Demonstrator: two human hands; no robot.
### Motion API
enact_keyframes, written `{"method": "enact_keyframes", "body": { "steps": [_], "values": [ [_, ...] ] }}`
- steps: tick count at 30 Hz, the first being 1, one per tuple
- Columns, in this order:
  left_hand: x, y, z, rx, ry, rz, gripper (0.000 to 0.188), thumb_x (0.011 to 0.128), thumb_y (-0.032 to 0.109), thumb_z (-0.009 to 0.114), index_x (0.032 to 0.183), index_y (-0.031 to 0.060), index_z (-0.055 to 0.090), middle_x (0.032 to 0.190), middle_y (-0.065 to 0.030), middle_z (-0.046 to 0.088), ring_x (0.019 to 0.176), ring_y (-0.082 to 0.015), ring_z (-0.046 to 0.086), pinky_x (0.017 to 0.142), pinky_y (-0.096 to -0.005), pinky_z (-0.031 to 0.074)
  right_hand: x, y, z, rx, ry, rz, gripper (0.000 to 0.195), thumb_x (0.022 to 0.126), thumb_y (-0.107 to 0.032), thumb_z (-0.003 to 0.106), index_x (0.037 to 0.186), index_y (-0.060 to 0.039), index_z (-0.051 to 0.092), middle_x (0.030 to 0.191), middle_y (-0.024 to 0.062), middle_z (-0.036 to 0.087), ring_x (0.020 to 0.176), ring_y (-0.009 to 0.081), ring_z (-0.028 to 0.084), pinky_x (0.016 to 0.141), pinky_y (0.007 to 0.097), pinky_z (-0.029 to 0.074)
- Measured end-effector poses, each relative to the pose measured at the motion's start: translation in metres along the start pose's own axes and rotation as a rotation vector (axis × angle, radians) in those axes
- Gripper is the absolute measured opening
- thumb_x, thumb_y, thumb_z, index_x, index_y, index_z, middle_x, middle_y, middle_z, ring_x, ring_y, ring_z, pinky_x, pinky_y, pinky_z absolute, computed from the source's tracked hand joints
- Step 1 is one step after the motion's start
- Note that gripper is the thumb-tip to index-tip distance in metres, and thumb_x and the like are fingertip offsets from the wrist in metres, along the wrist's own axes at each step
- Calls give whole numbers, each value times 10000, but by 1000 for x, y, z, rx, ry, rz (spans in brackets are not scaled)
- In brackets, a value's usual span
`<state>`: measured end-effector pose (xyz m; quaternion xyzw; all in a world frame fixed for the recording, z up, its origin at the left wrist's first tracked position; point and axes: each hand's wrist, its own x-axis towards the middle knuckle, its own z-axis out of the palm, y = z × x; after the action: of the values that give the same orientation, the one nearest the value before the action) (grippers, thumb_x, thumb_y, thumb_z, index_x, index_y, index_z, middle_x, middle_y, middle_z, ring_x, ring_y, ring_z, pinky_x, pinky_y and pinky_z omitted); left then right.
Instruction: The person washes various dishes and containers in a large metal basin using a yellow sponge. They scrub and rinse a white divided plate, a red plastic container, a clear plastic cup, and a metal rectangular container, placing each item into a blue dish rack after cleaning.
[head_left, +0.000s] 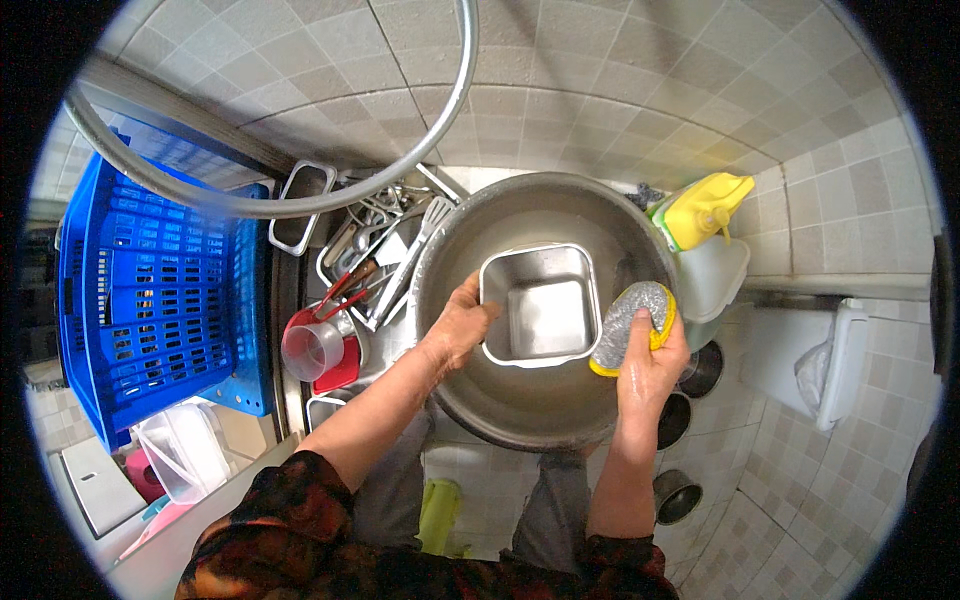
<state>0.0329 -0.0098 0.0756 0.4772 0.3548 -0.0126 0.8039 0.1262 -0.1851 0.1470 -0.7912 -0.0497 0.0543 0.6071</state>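
Observation:
A square stainless steel container is held over a wide round metal basin, its open top facing me. My left hand grips its left wall, thumb over the rim. In my right hand is an oval scouring sponge, silvery-grey with a yellow edge. The sponge is close to the container's right rim; whether they touch I cannot tell. Water seems to lie in the basin, and the skin of my right hand looks wet.
Left of the basin lie metal utensils, a clear plastic cup and a rectangular metal pan. Farther left stands a blue plastic crate. A yellow jug is at the back right. Round metal containers sit on the right floor. A grey hose loops overhead.

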Motion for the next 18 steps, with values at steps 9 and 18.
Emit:
{"method": "enact_keyframes", "body": {
  "steps": [9,18],
  "values": [
    [-7,-34,19,247,153,293,585,757,-42,459,1326,27,341,1159,-162,537,1098,-228,501,926,-299,390,-5,35,48,597,-171,491,280,907,-49,380,1168,23,453,1077,147,552,958,270,585,855,444,499],
    [-11,-21,37,220,37,423,542,814,-91,433,1311,81,302,1196,-76,471,1098,-152,442,954,-287,359,-6,25,72,-6,-539,245,299,833,-49,465,1117,42,480,1059,236,531,991,328,539,880,392,409]
  ]
}}
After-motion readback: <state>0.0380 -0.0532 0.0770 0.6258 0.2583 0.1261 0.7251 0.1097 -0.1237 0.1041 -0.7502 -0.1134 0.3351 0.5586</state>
